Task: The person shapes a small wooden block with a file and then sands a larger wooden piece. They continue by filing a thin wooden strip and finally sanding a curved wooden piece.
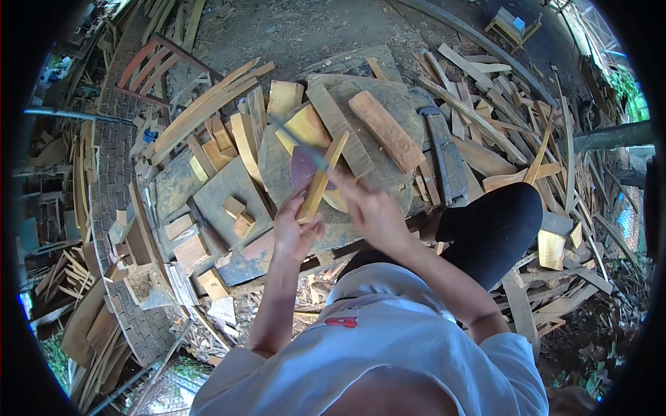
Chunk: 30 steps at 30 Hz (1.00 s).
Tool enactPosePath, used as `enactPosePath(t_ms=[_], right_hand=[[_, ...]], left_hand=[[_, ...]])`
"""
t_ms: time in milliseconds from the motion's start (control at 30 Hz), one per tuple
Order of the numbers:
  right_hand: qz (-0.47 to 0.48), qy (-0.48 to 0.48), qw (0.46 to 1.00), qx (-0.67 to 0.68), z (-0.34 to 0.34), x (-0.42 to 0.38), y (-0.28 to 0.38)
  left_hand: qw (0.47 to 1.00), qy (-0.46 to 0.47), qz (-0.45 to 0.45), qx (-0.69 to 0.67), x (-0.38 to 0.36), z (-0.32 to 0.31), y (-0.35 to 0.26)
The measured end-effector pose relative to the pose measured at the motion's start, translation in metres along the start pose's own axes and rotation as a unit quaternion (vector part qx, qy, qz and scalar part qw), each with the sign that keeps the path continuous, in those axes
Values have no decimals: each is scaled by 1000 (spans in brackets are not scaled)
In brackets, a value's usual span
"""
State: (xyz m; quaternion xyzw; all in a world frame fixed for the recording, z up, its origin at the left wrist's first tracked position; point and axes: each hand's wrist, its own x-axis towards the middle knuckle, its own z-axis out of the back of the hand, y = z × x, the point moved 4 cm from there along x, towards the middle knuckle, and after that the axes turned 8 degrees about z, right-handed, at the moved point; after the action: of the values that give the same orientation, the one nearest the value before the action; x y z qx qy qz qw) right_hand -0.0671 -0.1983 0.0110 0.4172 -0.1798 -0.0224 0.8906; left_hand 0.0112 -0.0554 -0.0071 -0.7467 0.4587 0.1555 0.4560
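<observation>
My left hand is closed around the lower end of a narrow yellowish wood strip, which slants up and to the right. My right hand is closed on a long, thin tool, blurred by motion, that crosses over the strip; what kind of tool it is cannot be made out. Under the strip lies a dark purplish piece on the round work surface. A yellow wood block and a grey-brown plank rest just beyond my hands.
A thick reddish-brown wood block and a hammer-like tool lie to the right. Small wood blocks sit on the left of the bench. Piled wood scraps surround the right side, and a red slatted frame stands at the upper left.
</observation>
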Motion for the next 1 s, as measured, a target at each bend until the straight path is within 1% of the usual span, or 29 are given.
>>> enactPosePath(t_ms=[33, 67, 100, 133, 200, 233, 267, 300, 333, 400, 433, 467, 500, 533, 600, 633, 667, 733, 767, 800, 867, 900, 933, 967, 1000], right_hand=[[-4, 5, 1000, 3, 5, -9, 14], [-20, 72, 997, 2, 7, -16, 26], [-32, 133, 991, -5, 6, -17, 29], [-33, 130, 991, -9, 7, -13, 26], [6, 102, 995, -13, 4, -3, 25], [15, 72, 997, -11, 2, 6, 24], [19, 70, 997, -9, -2, 14, 15], [-10, 58, 998, -25, -6, 21, 1], [-39, 48, 997, -42, -7, 24, -8], [-41, 46, 997, -45, -7, 14, -6], [-7, 66, 996, -58, -5, 7, 7], [26, 86, 993, -71, -2, -2, 22], [41, 135, 988, -65, 1, -9, 41], [42, 135, 988, -67, 2, -8, 39], [65, 102, 988, -95, 5, -4, 27], [47, 67, 992, -100, 4, 5, 0], [47, 65, 992, -102, 1, 10, -19], [-45, 54, 991, -112, 5, 23, -41], [-43, 56, 996, -61, 1, 18, -39], [-43, 57, 996, -61, 1, 11, -18], [39, 98, 993, -47, 1, -2, 29], [64, 136, 988, -42, 2, -6, 37], [60, 136, 988, -41, 0, -5, 26], [45, 102, 991, -75, -2, 1, 3], [33, 67, 991, -111, 0, 10, -19]], left_hand=[[999, -38, 12, -1, 0, 0, 6], [997, -75, 22, -1, 0, 2, 9], [997, -71, 20, -1, 2, 1, 7], [998, -50, 28, -13, 5, 1, 7], [998, -34, 41, -28, 6, 10, 11], [997, 8, 50, -57, 9, 14, 9], [994, 50, 59, -84, 11, 15, 6], [998, 38, 37, -37, 6, 12, 6], [998, 39, 36, -36, 4, 4, 4], [997, -66, 20, 38, -2, -3, 2], [997, -64, 22, 36, 0, -2, 2], [996, -83, 29, 17, 2, 2, 4], [994, -103, 37, -2, 2, 8, 6], [994, -100, 36, -4, 6, 15, 8], [999, -7, 31, 9, 13, 25, 11], [999, -1, 11, 38, 7, 12, 5], [999, 1, 10, 39, 6, 9, 6], [996, -33, -1, 80, 5, 6, 6], [996, -31, -4, 81, 7, 8, 5], [997, -26, 1, 74, 7, 13, 6], [997, -20, 4, 68, 7, 8, 3], [995, -61, 13, 73, 2, 0, 1], [991, -103, 24, 78, -2, -3, 1], [991, -105, 28, 80, -2, -3, 1], [992, -86, 22, 89, -1, -5, -1]])
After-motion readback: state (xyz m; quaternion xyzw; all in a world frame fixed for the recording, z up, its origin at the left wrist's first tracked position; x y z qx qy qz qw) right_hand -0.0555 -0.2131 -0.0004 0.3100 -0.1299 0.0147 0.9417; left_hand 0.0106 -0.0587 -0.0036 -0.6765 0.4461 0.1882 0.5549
